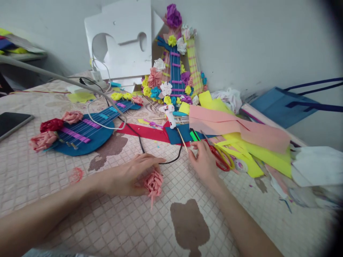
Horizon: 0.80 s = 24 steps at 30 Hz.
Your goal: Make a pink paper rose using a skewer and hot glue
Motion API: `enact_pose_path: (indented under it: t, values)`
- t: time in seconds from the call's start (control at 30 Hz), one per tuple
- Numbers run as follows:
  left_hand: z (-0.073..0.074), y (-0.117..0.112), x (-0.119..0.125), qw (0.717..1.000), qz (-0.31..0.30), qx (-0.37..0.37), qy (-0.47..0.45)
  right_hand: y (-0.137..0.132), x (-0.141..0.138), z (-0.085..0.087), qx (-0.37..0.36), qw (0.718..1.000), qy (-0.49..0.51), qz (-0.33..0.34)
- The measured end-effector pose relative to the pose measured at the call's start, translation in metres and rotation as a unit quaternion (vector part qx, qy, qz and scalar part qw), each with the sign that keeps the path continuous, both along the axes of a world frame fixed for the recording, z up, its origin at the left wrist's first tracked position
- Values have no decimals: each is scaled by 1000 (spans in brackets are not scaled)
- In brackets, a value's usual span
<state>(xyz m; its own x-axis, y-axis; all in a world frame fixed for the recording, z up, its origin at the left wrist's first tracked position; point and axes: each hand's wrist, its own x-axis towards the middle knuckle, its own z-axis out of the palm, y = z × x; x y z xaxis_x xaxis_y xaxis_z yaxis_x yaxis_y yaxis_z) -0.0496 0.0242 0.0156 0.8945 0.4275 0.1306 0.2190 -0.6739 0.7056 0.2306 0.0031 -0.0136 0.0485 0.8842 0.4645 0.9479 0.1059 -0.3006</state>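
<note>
A pink crepe-paper flower (153,184) with a short tail hanging down is gripped in my left hand (140,171), just above the patterned tablecloth. My right hand (205,162) rests at the right with thumb and forefinger apart. Its thumb is by the lower end of a thin wooden stick (182,140); whether they touch is unclear. Beside its fingertips lie a green marker-like piece (193,135) and red-and-yellow-handled scissors (221,157). A white glue gun (169,115) stands beyond both hands, its black cord looping between them.
At the left lies a blue paper guitar (88,142) with paper flowers; decorated guitars (176,71) lean against the wall. Pink paper (214,121) and yellow sheets (270,157) are heaped at the right. A metal rod (61,76) crosses the upper left, above a phone (13,123).
</note>
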Motion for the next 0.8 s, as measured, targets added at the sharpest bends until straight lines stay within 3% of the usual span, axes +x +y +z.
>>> enact_pose_path:
  t: [0.27, 0.53, 0.8]
  values:
    - [1, 2, -1, 1000, 2, 12, -7, 21, -11, -3, -81, 994, -61, -35]
    - [-2, 5, 1, 999, 4, 25, -34, 2, -1, 4, 8, 995, 86, 49]
    - [-5, 8, 1, 999, 5, -3, -40, -24, -21, 30, -36, 978, 172, 112]
